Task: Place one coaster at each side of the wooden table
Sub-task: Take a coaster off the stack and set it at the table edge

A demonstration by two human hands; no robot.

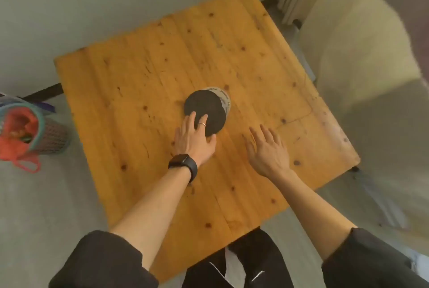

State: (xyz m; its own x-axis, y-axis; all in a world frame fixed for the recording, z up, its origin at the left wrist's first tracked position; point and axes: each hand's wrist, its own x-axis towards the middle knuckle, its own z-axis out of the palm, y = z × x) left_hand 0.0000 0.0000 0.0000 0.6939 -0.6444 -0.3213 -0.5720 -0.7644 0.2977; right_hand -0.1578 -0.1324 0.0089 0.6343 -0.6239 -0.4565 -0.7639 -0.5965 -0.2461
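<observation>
Head view: left hand (195, 141) on stacked coasters (205, 112), mesh basket (50, 139) beside wooden table (139, 74).

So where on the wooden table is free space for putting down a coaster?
Bare wood runs along every edge of the table: far, left, right and near. Only the middle is busy, with the coaster stack, the left hand on it, and the right hand beside.

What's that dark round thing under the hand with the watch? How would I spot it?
Start at the orange wooden table and look near its middle. A black round coaster lies there, the left hand resting its fingers on the near edge. Unlike the pale, lettered disc peeking out from beneath it, it is plain and matte.
</observation>
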